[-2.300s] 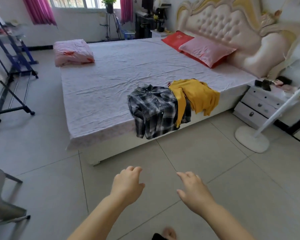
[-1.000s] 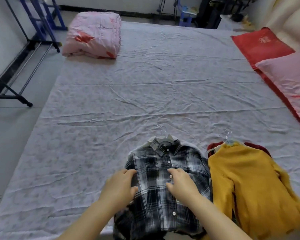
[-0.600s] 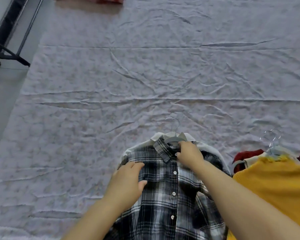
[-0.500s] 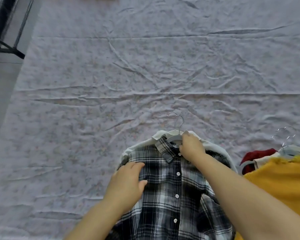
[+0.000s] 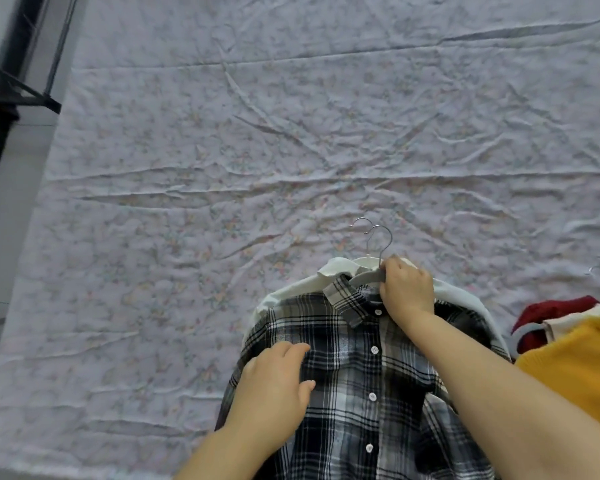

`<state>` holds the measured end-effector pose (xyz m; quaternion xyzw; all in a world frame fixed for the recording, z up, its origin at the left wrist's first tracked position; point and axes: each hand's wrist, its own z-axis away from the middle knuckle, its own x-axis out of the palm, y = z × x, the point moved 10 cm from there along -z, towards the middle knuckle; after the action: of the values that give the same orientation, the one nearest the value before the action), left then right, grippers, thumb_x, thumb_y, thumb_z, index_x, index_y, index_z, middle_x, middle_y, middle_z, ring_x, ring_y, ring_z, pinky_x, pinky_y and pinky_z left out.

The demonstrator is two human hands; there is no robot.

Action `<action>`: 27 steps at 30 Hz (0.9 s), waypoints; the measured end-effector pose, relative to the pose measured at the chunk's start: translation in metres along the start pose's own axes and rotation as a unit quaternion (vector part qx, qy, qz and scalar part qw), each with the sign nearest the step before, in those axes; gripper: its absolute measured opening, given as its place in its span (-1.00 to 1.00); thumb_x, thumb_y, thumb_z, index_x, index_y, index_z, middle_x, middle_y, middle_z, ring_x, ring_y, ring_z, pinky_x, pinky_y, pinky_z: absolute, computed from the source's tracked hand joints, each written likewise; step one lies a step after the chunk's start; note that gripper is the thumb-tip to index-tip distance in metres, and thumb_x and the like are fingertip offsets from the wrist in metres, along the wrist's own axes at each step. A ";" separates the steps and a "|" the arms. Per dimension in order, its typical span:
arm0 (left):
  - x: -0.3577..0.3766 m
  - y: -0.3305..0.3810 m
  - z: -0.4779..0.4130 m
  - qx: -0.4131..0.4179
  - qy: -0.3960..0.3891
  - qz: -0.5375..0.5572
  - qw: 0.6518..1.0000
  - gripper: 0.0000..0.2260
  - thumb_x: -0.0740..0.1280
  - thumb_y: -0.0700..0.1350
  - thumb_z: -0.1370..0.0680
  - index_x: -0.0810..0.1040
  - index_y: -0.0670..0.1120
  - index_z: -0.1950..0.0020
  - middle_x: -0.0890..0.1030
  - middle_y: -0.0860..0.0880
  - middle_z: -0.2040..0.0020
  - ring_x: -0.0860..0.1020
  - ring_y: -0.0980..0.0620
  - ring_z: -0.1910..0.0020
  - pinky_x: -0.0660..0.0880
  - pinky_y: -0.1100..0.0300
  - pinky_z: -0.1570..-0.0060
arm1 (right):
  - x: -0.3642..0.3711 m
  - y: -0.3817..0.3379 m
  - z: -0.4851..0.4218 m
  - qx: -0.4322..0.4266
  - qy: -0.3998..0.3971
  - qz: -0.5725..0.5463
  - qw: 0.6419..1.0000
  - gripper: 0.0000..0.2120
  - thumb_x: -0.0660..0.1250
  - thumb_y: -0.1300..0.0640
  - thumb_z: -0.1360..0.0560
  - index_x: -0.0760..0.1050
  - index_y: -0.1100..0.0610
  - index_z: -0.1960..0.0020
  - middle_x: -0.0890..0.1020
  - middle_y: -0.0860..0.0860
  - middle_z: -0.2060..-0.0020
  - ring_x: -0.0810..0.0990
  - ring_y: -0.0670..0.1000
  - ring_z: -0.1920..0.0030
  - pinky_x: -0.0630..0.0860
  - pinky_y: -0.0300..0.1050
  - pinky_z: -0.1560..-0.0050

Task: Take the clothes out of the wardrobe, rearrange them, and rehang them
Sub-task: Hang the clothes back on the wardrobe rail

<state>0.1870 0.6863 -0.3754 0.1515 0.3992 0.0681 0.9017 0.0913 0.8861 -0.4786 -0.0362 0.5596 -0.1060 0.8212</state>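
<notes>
Two hands were seen in head view, both on plaid shirt [image 5: 361, 375], laid at 5 o'clock of bed sheet [image 5: 222, 168] over white garment [image 5: 291, 292]. At shirt's 12 o'clock, grey hanger [image 5: 364, 277] was gripped by right hand [image 5: 406, 292], shifted up from placket within last second. Shirt's 9 o'clock side was pressed by left hand [image 5: 274, 386], fingers flat. Lifting for rehanging judged near.

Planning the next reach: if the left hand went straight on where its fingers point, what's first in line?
The left hand, resting on the plaid shirt, would likely reach that shirt's collar first, then the white garment beneath.
</notes>
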 end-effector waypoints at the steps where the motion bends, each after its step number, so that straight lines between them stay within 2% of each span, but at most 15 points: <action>1: -0.002 0.002 0.005 0.005 0.004 0.003 1.000 -0.56 0.16 0.04 -0.59 0.18 0.06 -0.45 0.31 0.12 -0.36 0.30 0.11 -0.33 0.24 0.20 -0.33 | -0.007 -0.002 0.008 -0.010 0.007 -0.015 1.000 -0.84 0.21 0.18 -0.52 0.43 0.14 -0.10 0.56 0.04 -0.03 0.54 0.09 0.00 0.30 -0.04 0.01; 4: -0.011 0.009 0.025 0.028 0.025 0.014 0.999 -0.56 0.16 0.04 -0.59 0.17 0.06 -0.46 0.31 0.13 -0.36 0.31 0.12 -0.32 0.24 0.21 -0.32 | -0.041 -0.013 0.039 -0.047 0.053 -0.090 0.993 -0.83 0.30 0.21 -0.48 0.48 0.17 -0.06 0.61 0.06 0.06 0.55 0.15 0.04 0.34 0.01 0.06; 7: -0.032 0.018 0.047 0.058 0.068 0.028 0.996 -0.54 0.16 0.03 -0.59 0.14 0.07 -0.47 0.28 0.14 -0.38 0.28 0.15 -0.32 0.23 0.25 -0.32 | -0.089 -0.037 0.080 -0.098 0.104 -0.167 0.976 -0.79 0.41 0.29 -0.40 0.52 0.23 -0.01 0.64 0.10 0.16 0.59 0.18 0.14 0.46 0.05 0.13; 11: -0.079 0.031 0.083 0.080 0.172 0.017 0.982 -0.50 0.15 0.08 -0.59 0.08 0.06 -0.50 0.18 0.12 -0.41 0.15 0.12 -0.40 0.15 0.23 -0.38 | -0.156 -0.073 0.148 -0.146 0.190 -0.194 0.951 -0.58 0.50 0.39 -0.28 0.46 0.14 -0.05 0.62 0.03 0.26 0.59 0.11 0.28 0.51 -0.02 0.26; 13: -0.100 0.037 0.104 0.106 0.220 0.030 0.969 -0.49 0.18 0.09 -0.57 0.13 0.06 -0.48 0.23 0.10 -0.40 0.16 0.11 -0.38 0.18 0.18 -0.36 | -0.183 -0.087 0.186 -0.153 0.223 -0.212 0.939 -0.51 0.49 0.39 -0.28 0.44 0.12 -0.12 0.60 -0.01 0.25 0.57 0.04 0.27 0.52 -0.08 0.24; 15: -0.118 0.044 0.128 0.159 0.262 0.030 0.952 -0.52 0.21 0.12 -0.54 0.24 0.06 -0.44 0.39 0.07 -0.31 0.25 0.11 -0.28 0.27 0.13 -0.24 | -0.202 -0.101 0.225 -0.157 0.247 -0.218 0.931 -0.47 0.46 0.35 -0.30 0.40 0.08 -0.19 0.60 -0.04 0.22 0.54 -0.06 0.21 0.55 -0.12 0.20; 17: -0.131 0.050 0.152 0.214 0.293 0.017 0.932 -0.54 0.15 0.16 -0.50 0.31 0.06 -0.37 0.53 0.09 -0.12 0.37 0.11 -0.09 0.33 0.15 -0.06 | -0.218 -0.117 0.263 -0.156 0.272 -0.200 0.928 -0.43 0.44 0.32 -0.28 0.38 0.04 -0.23 0.59 -0.09 0.21 0.47 -0.15 0.17 0.51 -0.24 0.16; 21: -0.141 0.050 0.210 0.326 0.317 0.018 0.890 -0.52 0.30 0.10 -0.42 0.36 0.04 -0.31 0.61 0.12 0.09 0.58 0.11 0.21 0.43 0.28 0.23 | -0.241 -0.144 0.331 -0.098 0.323 -0.181 0.924 -0.42 0.40 0.28 -0.29 0.38 0.01 -0.27 0.57 -0.12 0.20 0.48 -0.17 0.17 0.41 -0.39 0.14; 24: -0.145 0.040 0.255 0.407 0.318 0.034 0.856 -0.53 0.41 0.02 -0.42 0.37 0.04 -0.29 0.62 0.09 0.18 0.58 0.11 0.34 0.32 0.40 0.44 | -0.253 -0.171 0.384 -0.037 0.378 -0.153 0.912 -0.43 0.37 0.27 -0.29 0.37 0.03 -0.26 0.57 -0.08 0.18 0.47 -0.15 0.15 0.41 -0.29 0.08; 27: -0.155 0.032 0.297 0.469 0.309 0.042 0.826 -0.57 0.35 0.05 -0.42 0.39 0.03 -0.25 0.65 0.05 0.19 0.58 0.11 0.39 0.22 0.48 0.49 | -0.268 -0.201 0.443 0.022 0.428 -0.115 0.896 -0.38 0.45 0.32 -0.27 0.35 0.02 -0.26 0.57 -0.05 0.18 0.52 -0.10 0.17 0.42 -0.27 0.13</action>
<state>0.3028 0.6141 -0.0679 0.5433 0.6344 -0.0462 0.5479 0.3809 0.7211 -0.0343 -0.0331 0.8467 -0.2173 0.4846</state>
